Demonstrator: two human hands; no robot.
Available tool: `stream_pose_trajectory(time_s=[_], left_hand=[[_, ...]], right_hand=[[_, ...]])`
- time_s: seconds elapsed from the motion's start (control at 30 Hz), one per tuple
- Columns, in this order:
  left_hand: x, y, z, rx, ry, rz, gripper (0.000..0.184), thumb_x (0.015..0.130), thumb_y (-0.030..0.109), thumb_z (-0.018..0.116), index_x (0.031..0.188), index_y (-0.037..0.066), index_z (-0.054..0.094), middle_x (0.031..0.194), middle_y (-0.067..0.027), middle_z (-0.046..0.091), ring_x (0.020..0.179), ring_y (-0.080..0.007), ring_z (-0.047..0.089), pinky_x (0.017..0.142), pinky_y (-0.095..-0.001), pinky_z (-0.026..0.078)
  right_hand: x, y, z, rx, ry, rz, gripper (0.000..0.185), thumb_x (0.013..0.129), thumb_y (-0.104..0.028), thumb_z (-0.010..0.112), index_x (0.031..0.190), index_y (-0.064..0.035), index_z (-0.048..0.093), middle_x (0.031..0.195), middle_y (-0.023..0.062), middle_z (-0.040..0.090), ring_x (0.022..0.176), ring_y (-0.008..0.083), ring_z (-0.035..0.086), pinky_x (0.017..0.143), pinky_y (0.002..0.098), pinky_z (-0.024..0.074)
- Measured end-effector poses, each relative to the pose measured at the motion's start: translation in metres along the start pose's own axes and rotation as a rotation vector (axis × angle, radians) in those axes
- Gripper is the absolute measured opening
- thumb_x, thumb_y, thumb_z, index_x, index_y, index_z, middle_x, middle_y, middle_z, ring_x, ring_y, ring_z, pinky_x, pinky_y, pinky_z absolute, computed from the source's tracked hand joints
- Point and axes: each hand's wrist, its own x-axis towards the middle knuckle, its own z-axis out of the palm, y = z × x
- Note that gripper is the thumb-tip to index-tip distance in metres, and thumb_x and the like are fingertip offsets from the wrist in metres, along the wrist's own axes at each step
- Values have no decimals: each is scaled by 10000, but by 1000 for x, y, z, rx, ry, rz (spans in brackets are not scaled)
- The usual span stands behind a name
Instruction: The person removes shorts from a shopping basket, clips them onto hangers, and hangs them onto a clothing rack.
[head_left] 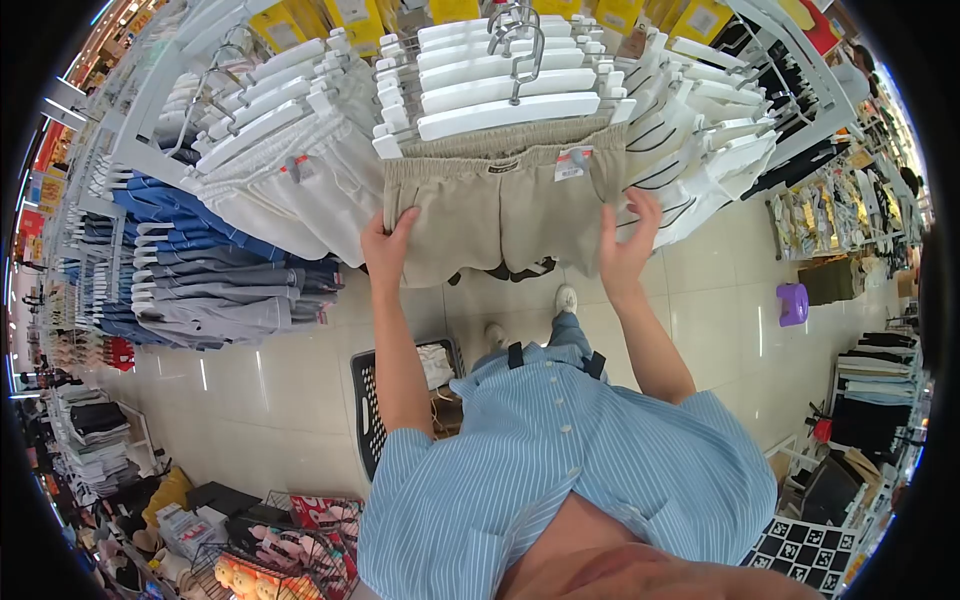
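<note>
A pair of beige shorts point(465, 215) with an elastic waistband hangs in front of me on a white hanger point(510, 116), a price tag point(571, 165) at its waist. My left hand point(388, 245) is closed on the left side edge of the shorts, thumb in front and fingers behind. At the opposite edge, my right hand point(628, 245) has its thumb against the fabric and its other fingers apart, beside striped white garments point(675, 165). White shorts point(300, 195) hang to the left.
Grey shirts point(225, 300) and blue garments point(185, 205) hang at the left. A black shopping basket point(368, 400) stands on the floor by my legs. A purple stool point(792, 304) is at the right. Wire bins with plush toys point(260, 580) lie at lower left.
</note>
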Motion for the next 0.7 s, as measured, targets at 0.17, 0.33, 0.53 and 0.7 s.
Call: stream_pose_trajectory(time_s=[0.17,0.33,0.53,0.7], left_hand=[[5,-8,4,-3,12,14,235,800,191,760,846,-20,665,725,25,585,654,-64,455,604,-235,389],[-9,9,29,263,491,534,196,822,119,708,972,10,644,940,-74,635,893,-201,568,812,-344,440],[-24,108,82,323,-60,998,142,795,22,633,937,28,628,960,-121,616,948,-317,574,854,-412,448],[4,130,98,469,-485,635,150,867,117,536,837,-14,602,889,-193,628,865,-365,598,746,-440,469]], right_hand=[[58,-55,25,-42,-365,-434,408,715,-69,721,1099,-55,586,1127,101,573,1108,298,514,909,416,415],[71,-48,49,-259,-603,-418,348,722,-96,700,1052,-64,592,1099,84,562,1118,282,499,936,416,379],[58,-42,45,-145,-569,-532,249,710,-69,654,951,-29,608,1004,87,583,1070,263,514,917,407,372],[44,-40,31,-125,-549,-589,291,688,-32,629,979,-25,627,991,80,608,1022,244,553,978,429,363]])
